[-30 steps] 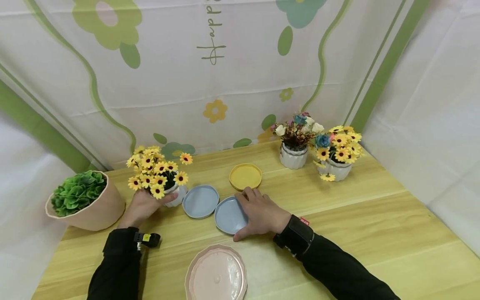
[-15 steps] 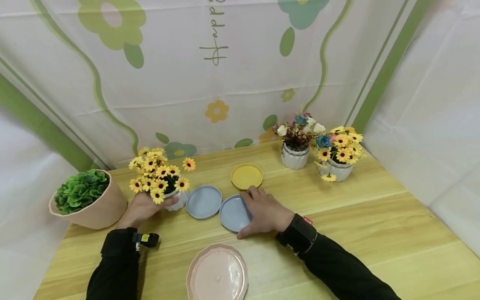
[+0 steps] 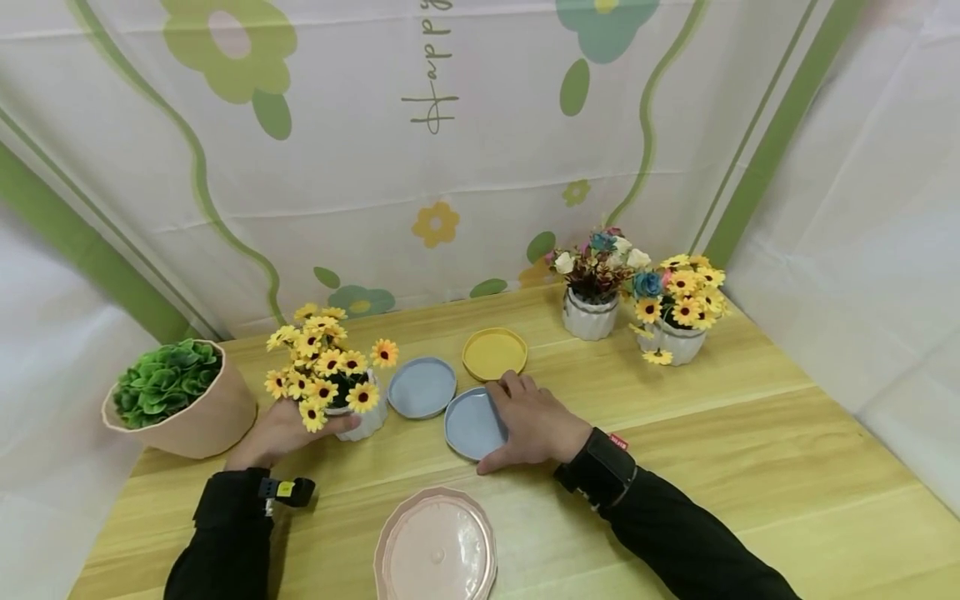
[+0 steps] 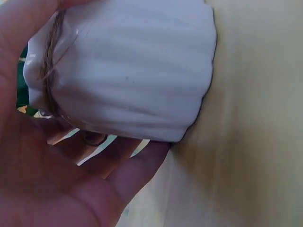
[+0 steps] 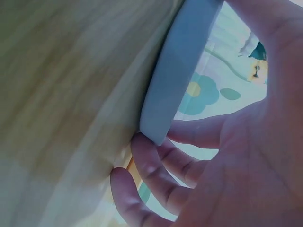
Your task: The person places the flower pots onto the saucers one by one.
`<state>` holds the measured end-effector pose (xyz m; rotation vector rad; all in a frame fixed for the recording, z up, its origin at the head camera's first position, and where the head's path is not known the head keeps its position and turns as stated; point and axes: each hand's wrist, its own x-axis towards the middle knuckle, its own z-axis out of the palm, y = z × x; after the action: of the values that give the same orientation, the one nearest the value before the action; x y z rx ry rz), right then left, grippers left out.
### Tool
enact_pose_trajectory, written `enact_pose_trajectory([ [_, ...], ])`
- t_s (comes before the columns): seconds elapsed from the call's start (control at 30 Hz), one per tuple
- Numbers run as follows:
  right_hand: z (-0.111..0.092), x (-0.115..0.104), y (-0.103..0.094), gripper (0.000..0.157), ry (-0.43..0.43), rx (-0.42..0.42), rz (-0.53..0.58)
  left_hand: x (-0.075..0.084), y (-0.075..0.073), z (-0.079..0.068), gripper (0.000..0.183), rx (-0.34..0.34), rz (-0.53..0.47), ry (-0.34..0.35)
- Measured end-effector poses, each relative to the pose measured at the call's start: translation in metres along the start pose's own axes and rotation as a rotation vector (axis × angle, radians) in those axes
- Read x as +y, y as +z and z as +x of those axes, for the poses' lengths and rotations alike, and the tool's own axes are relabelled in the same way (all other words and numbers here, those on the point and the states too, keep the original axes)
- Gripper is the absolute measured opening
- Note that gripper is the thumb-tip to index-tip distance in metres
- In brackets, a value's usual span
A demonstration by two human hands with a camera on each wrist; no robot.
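Note:
In the head view my left hand (image 3: 281, 433) grips a white fluted flowerpot (image 3: 367, 421) holding yellow artificial daisies (image 3: 322, 375). Twine circles the neck of the pot (image 4: 128, 71) in the left wrist view; thumb and fingers wrap its sides, and its base is right at the tabletop. My right hand (image 3: 536, 425) holds the near blue saucer (image 3: 472, 425) by its right side, thumb at the front and fingers at the back. Its pale blue rim (image 5: 175, 71) shows between thumb and fingers in the right wrist view. Another blue saucer (image 3: 422, 387) lies just behind it, beside the flowerpot.
Behind the saucers lies a yellow saucer (image 3: 495, 354). A pink scalloped plate (image 3: 437, 546) sits at the front. On the left stands a pink planter (image 3: 213, 417) with green foliage. Two white pots, one with mixed flowers (image 3: 588, 317) and one with daisies (image 3: 675, 342), stand back right.
My left hand has shifted the daisy pot slightly right and toward me. The far blue saucer sits a little farther back and right. The right hand keeps its hold, with the near saucer slightly rightward.

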<state>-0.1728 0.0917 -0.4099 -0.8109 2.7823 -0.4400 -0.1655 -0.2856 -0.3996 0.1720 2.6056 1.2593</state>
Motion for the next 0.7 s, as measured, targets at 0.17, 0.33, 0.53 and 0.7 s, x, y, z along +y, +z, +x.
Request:
enact_pose_trajectory([
  [0.17, 0.0, 0.002, 0.0, 0.118, 0.004, 0.01, -0.011, 0.008, 0.013, -0.002, 0.072, -0.142, -0.128, 0.064],
  [0.33, 0.0, 0.003, 0.0, 0.118, 0.011, 0.001, -0.014, 0.018, 0.03, -0.003, 0.07, -0.158, -0.118, 0.08],
  [0.53, -0.001, 0.001, -0.001, 0.119, 0.011, -0.012, -0.006, 0.027, 0.048, -0.002, 0.065, -0.08, -0.041, 0.155],
  [0.7, -0.001, 0.0, -0.001, 0.119, 0.0, -0.006, -0.001, 0.028, 0.059, 0.001, 0.061, -0.008, 0.026, 0.269],
])
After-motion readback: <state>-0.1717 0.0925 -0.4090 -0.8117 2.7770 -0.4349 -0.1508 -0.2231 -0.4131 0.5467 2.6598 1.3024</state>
